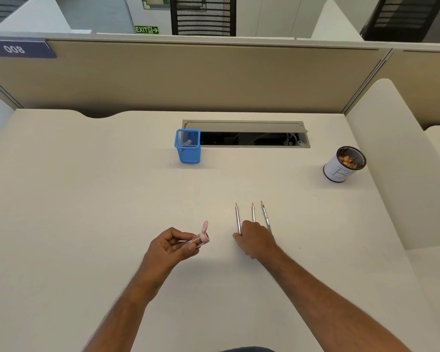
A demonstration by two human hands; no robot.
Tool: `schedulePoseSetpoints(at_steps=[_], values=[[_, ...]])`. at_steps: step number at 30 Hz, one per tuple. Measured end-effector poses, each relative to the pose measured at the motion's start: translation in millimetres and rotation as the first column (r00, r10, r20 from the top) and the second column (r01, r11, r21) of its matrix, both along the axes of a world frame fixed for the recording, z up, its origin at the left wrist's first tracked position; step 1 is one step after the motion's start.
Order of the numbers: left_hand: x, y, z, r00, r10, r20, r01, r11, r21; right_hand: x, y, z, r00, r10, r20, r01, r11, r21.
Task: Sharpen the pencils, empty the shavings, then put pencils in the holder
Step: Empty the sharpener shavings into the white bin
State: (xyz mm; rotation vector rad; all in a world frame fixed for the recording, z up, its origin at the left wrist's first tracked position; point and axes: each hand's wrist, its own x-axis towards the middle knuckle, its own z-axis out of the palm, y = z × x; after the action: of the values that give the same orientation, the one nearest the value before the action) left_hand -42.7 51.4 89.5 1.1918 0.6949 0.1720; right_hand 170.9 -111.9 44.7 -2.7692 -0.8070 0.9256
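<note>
My left hand [172, 246] holds a small clear sharpener [198, 240] with a pink cap flipped up, shavings visible inside. Three grey pencils lie side by side on the desk, tips pointing away: the left pencil [237, 217], the middle pencil [253, 212] and the right pencil [264, 214]. My right hand [255, 240] rests palm down over their near ends, fingers touching them; whether it grips one is hidden. A blue mesh holder [188, 146] stands farther back at the centre. A white cup [343, 165] with shavings inside stands at the far right.
An open cable tray [252, 138] is cut into the white desk [87, 199] behind the holder. A beige partition [188, 77] closes the back, and a white side panel [391, 161] borders the right.
</note>
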Motion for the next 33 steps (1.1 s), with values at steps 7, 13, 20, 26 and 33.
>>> schedulePoseSetpoints(at_steps=[7,13,20,26,33], values=[[1.5,-1.0,0.8,1.0,-0.003,0.011,0.003,1.0,-0.011,-0.4,-0.5,18.4,0.999,-0.006,-0.051,0.007,1.0,0.023],[3.1,-6.0,-1.4,1.0,-0.03,0.008,0.03,0.999,-0.021,-8.7,-9.9,40.3,0.992,-0.014,-0.125,0.046,0.965,0.257],[16.1,-20.5,3.1,0.999,-0.024,-0.034,0.024,1.0,-0.015,-26.2,-39.1,64.0,0.907,0.19,-0.377,0.1,0.771,0.628],[29.4,-32.5,14.4,0.998,-0.044,-0.05,0.045,0.999,0.011,-35.9,-49.3,68.9,0.96,0.16,-0.229,0.066,0.666,0.743],[34.4,-48.5,30.2,0.999,-0.024,-0.026,0.024,1.0,-0.012,-37.4,-55.9,85.3,0.999,0.01,-0.047,0.032,0.59,0.807]])
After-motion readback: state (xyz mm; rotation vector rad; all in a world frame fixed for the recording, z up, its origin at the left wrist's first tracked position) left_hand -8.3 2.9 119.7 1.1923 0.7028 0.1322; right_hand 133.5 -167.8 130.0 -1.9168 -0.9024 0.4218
